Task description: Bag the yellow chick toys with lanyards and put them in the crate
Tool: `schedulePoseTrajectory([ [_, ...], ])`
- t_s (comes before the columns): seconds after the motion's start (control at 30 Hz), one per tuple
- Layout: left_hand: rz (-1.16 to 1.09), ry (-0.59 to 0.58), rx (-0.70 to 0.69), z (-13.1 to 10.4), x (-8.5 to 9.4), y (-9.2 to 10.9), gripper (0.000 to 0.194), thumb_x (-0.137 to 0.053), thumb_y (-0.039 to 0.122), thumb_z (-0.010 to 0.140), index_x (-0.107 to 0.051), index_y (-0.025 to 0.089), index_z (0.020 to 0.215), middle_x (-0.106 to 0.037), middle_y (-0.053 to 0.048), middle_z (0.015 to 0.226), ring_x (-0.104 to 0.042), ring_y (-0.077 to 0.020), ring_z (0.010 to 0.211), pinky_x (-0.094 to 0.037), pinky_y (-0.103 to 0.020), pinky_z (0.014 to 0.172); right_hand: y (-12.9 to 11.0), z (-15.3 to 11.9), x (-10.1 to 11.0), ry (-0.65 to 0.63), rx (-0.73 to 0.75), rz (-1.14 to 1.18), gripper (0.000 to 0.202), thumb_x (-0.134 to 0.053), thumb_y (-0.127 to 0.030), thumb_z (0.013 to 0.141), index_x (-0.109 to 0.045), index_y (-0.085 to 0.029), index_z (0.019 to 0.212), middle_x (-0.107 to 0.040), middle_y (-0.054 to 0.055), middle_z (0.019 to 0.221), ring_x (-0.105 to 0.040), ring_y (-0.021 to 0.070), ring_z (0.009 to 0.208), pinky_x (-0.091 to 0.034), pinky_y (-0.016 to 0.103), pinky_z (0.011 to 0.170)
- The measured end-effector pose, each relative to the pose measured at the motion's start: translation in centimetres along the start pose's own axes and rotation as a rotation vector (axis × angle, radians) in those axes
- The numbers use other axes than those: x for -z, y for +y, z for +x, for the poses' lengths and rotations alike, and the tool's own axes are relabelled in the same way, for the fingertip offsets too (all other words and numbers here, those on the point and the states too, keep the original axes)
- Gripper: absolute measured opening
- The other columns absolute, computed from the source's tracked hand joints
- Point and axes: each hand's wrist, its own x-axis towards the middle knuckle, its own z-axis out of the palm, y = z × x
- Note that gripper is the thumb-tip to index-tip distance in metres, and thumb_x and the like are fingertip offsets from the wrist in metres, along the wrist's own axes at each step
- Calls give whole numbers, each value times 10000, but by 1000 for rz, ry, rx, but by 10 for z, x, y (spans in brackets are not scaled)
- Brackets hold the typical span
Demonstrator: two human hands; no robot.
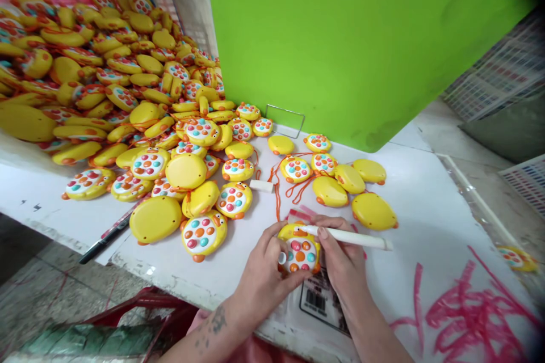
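Left hand: closed around toy, thumb at its lower edge
Right hand: fingers together, clamped on pen, tip at toy's face

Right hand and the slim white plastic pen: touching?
Touching: the head view shows the right hand pinching the slim white plastic pen between its fingers.

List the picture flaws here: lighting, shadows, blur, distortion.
Head view: upper-right corner sunk in black; wide-angle stretching and softness toward the edges, as in the crates at right; soft shadows under the loose toys; faint shine on the held toy; small print on the label near the hands too blurred to read.
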Motion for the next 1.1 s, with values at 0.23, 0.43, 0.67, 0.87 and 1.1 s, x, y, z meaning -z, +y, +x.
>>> schedulePoseTrajectory([
  [0.23,-5,-4,21,-1,-1,0,378,-740,334,742,-426,227,924,-424,-118,1360,-502,-242,1219,-531,-380,901,-6,1,1,-109,52,-74,125,-629,-334,832,-623,-223,889,-633,33,969,-580,183,891,-480,313,795],
  [0.43,-26,-11,38,1,0,2,365,-735,310,747,-419,228,911,-422,-111,1367,-539,-239,1185,-529,-408,921,-5,1,0,-86,32,-15,117,-629,-334,831,-622,-231,886,-626,18,958,-586,171,871,-481,297,779],
  [0.67,-24,2,22,1,0,4,365,-739,313,740,-418,219,885,-442,-138,1349,-541,-256,1183,-562,-391,854,-5,1,0,-76,45,-26,108,-634,-328,829,-631,-231,877,-630,19,965,-585,173,898,-470,302,800],
  [0.87,-54,-18,51,1,0,3,356,-730,321,749,-428,219,906,-419,-135,1367,-542,-251,1182,-590,-300,699,-3,0,1,-125,33,12,104,-641,-319,820,-632,-223,860,-623,29,979,-571,193,968,-454,318,846],
  [1.1,-19,7,5,2,0,4,376,-745,302,737,-411,223,889,-441,-127,1341,-525,-242,1195,-543,-379,881,-4,0,1,-84,37,-44,140,-637,-350,822,-630,-222,880,-631,33,950,-583,193,910,-470,319,796],
])
